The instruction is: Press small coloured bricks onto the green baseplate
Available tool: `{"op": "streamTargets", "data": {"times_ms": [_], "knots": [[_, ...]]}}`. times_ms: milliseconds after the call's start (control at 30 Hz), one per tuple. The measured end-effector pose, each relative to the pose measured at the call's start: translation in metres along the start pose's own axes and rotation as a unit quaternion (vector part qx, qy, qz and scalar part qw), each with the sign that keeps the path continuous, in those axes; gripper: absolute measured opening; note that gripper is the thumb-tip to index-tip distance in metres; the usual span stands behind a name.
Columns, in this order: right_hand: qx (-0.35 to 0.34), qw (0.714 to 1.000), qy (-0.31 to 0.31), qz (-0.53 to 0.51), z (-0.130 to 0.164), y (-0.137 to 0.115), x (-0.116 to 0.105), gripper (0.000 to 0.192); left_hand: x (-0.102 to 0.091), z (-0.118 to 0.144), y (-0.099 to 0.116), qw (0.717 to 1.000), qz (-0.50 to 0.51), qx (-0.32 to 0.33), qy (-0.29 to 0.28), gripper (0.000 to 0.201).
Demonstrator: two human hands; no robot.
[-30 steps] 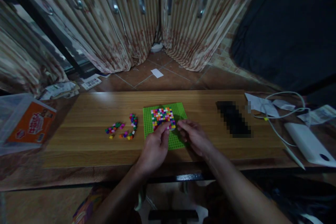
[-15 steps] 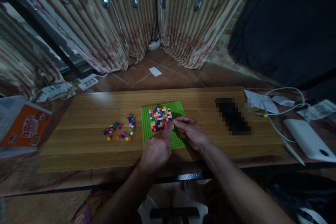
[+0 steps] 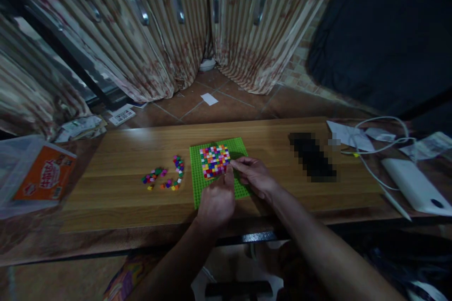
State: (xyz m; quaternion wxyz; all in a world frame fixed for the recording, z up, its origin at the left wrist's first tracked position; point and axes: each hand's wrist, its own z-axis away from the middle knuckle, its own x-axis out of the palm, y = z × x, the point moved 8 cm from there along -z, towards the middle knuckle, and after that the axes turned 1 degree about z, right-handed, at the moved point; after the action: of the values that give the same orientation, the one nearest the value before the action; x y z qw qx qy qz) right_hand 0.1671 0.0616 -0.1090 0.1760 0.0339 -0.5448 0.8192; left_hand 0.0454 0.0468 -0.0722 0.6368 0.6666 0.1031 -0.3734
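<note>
A green studded baseplate (image 3: 197, 188) lies on the wooden board, bearing a tight square of small multicoloured bricks (image 3: 214, 160). My left hand (image 3: 217, 200) rests over the plate's front part, one finger stretched to the lower right corner of the brick square and the others curled under. From the right, my right hand (image 3: 256, 176) reaches over the plate's right side. Its thumb and forefinger are pinched together at the square's right edge, close to the left fingertip. Whatever sits in that pinch is too small to make out.
Loose bricks (image 3: 178, 167) lie left of the plate in a curved row, with another cluster (image 3: 154, 175) beside them. A pixelated dark object (image 3: 312, 157) is on the right of the wooden board (image 3: 116, 174). Further right are a white power bank (image 3: 415, 186) and cable; an orange-labelled plastic box (image 3: 45, 174) stands left.
The left hand has shifted slightly right and toward me, uncovering more of the brick square's lower edge. The right hand stays almost in place. The view has tilted a little.
</note>
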Motion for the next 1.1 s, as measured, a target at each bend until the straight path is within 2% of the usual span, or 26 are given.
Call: {"op": "streamTargets", "data": {"times_ms": [100,233,333,400,500,700,833,967,1100], "knots": [[0.007,1.000,0.010,-0.020,0.004,0.002,-0.007,0.034,-0.007,0.001,-0.001,0.999,0.042,0.007,0.023,0.043],[-0.008,0.999,0.029,-0.013,0.014,-0.003,-0.026,0.019,-0.032,0.003,-0.001,0.993,0.076,0.018,0.086,0.040],[-0.038,0.999,-0.007,0.016,0.023,-0.011,-0.027,0.019,-0.053,0.000,-0.006,0.985,0.098,0.004,0.139,0.034],[-0.053,0.998,-0.024,0.031,0.028,-0.015,-0.022,0.025,-0.059,-0.003,-0.011,0.976,0.151,-0.005,0.156,0.028],[-0.072,0.995,-0.010,0.069,0.032,-0.018,-0.018,0.033,-0.059,-0.007,-0.017,0.964,0.218,-0.010,0.154,0.023],[-0.107,0.983,0.013,0.147,0.032,-0.019,-0.010,0.026,-0.061,-0.007,-0.021,0.961,0.225,-0.009,0.163,0.024],[-0.074,0.993,0.027,0.088,0.032,-0.016,-0.011,0.028,-0.066,-0.009,-0.027,0.959,0.229,-0.020,0.164,0.025],[-0.027,1.000,-0.013,0.004,0.032,-0.013,-0.007,0.032,-0.067,-0.011,-0.032,0.956,0.239,-0.015,0.170,0.028],[-0.021,0.999,-0.027,0.010,0.031,-0.012,-0.009,0.034,-0.069,-0.012,-0.033,0.950,0.249,0.000,0.186,0.025]]}}
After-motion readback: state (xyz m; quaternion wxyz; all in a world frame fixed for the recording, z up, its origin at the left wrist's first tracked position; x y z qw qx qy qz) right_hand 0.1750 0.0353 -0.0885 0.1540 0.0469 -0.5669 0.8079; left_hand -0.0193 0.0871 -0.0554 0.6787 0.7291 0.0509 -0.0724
